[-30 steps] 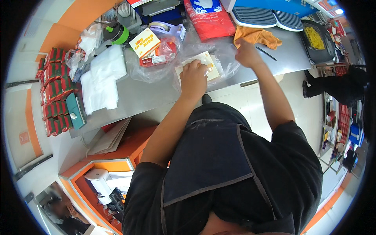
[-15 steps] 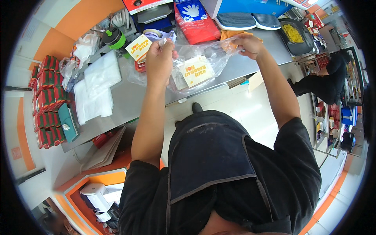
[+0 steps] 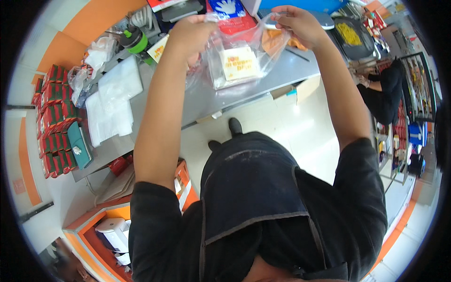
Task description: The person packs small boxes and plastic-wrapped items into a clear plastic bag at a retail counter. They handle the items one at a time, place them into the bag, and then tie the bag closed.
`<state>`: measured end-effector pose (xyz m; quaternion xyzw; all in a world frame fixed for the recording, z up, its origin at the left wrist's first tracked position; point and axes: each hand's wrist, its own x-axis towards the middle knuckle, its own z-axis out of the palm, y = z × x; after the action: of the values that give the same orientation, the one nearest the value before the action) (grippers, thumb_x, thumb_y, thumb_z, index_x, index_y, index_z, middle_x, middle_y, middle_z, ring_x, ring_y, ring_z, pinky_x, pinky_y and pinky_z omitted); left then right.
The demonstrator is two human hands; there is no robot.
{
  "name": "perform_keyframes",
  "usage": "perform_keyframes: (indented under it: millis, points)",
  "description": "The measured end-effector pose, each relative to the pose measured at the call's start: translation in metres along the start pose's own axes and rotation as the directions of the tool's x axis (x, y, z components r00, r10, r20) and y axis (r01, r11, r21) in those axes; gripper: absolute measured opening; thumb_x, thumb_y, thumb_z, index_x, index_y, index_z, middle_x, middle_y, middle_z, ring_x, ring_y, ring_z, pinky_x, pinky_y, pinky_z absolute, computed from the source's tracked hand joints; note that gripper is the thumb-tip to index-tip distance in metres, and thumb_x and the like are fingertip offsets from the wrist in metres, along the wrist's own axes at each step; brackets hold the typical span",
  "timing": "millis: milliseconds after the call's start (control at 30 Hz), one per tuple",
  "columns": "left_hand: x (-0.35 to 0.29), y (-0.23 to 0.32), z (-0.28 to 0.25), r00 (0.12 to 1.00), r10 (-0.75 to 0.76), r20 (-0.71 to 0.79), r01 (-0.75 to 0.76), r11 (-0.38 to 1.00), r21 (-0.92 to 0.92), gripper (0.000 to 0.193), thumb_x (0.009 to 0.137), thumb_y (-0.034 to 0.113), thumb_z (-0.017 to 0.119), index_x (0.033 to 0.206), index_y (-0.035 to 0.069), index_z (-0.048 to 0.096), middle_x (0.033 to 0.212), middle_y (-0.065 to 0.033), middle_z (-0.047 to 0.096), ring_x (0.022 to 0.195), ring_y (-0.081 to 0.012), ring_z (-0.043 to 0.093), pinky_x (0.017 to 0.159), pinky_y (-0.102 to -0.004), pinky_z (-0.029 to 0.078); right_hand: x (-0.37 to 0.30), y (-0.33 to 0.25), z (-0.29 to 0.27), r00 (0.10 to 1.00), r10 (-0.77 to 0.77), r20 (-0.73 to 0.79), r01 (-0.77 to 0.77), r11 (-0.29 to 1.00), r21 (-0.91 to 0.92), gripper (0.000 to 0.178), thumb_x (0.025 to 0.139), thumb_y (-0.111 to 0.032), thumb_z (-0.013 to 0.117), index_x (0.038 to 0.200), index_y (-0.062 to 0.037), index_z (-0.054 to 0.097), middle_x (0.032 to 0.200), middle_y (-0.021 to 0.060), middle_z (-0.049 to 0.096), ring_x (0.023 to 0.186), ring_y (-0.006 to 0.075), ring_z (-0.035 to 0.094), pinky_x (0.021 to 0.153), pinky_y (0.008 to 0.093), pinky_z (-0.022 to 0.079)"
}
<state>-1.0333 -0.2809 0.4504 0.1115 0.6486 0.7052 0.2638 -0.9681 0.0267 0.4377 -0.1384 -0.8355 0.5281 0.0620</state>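
Between my hands a clear plastic bag is stretched by its top. Inside it sits a pale square box with orange and yellow printing, seen through the film. My left hand is closed on the left side of the bag's top, its fingertips partly hidden. My right hand pinches the right side of the top. The bag's bottom is over the steel counter, near its front edge; whether it touches I cannot tell. A second printed box shows partly behind my left forearm.
Clear plastic sheets or bags lie left on the counter, near stacked red-and-green boxes. A black bottle with a green band stands behind. An orange cloth and a tray of yellow food are at right. Another person works far right.
Both hands have moved farther away, the left also slightly left, drawing the bag taut. The bag and its box have shifted away from me, and the second box is now more covered by my arm.
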Motion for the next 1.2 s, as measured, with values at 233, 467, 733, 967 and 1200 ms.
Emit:
perform_keyframes:
  millis: [233,467,733,967,1200]
  points:
    - [-0.012,-0.027,0.001,0.994,0.068,-0.091,-0.046,0.974,0.221,0.041,0.09,0.02,0.071,0.125,0.001,0.063,0.099,-0.0009,0.063,0.084,-0.0106,0.059,0.079,-0.0261,0.051,-0.036,-0.027,0.105,0.631,-0.655,0.416,0.747,0.366,-0.555,0.026,0.082,-0.009,0.064,0.106,-0.0044,0.074,0.105,0.016,0.073,0.096,0.0305,0.071,0.084,0.0423,0.055]
    - [0.002,-0.132,0.036,0.959,0.281,-0.037,-0.149,0.612,0.777,0.051,0.087,0.028,0.074,0.128,-0.001,0.06,0.124,-0.0208,0.067,0.113,-0.0325,0.066,0.094,-0.0389,0.051,0.001,0.044,0.134,0.828,0.233,0.51,0.414,0.359,-0.836,0.032,0.085,-0.003,0.06,0.116,-0.0034,0.068,0.11,0.0174,0.072,0.105,0.0352,0.068,0.089,0.0421,0.054]
    - [0.008,-0.186,0.071,0.937,0.348,-0.032,-0.077,0.294,0.953,0.048,0.087,0.03,0.073,0.125,0.002,0.063,0.128,-0.0153,0.063,0.117,-0.0339,0.057,0.105,-0.043,0.042,-0.019,0.102,0.061,0.692,0.346,0.634,0.505,0.397,-0.767,0.067,0.087,0.003,0.056,0.152,-0.0096,0.043,0.107,0.0218,0.069,0.098,0.0369,0.068,0.082,0.0443,0.055]
    - [0.014,-0.18,0.095,0.934,0.311,-0.174,0.079,0.296,0.952,0.045,0.086,0.03,0.075,0.117,0.001,0.064,0.125,-0.0173,0.062,0.124,-0.0352,0.053,0.105,-0.0436,0.041,-0.046,0.14,0.052,0.725,0.186,0.663,0.464,0.58,-0.669,0.085,0.084,0.006,0.058,0.16,-0.0187,0.029,0.085,0.017,0.064,0.08,0.0322,0.065,0.073,0.0427,0.054]
    - [0.021,-0.184,0.099,0.922,0.329,-0.204,0.142,0.203,0.969,0.046,0.081,0.027,0.077,0.118,0.004,0.063,0.124,-0.0115,0.06,0.106,-0.0377,0.057,0.093,-0.044,0.05,-0.04,0.149,0.047,0.701,0.145,0.698,0.499,0.6,-0.625,0.083,0.084,0.006,0.059,0.159,-0.0174,0.031,0.088,0.0169,0.065,0.083,0.0322,0.067,0.076,0.0433,0.055]
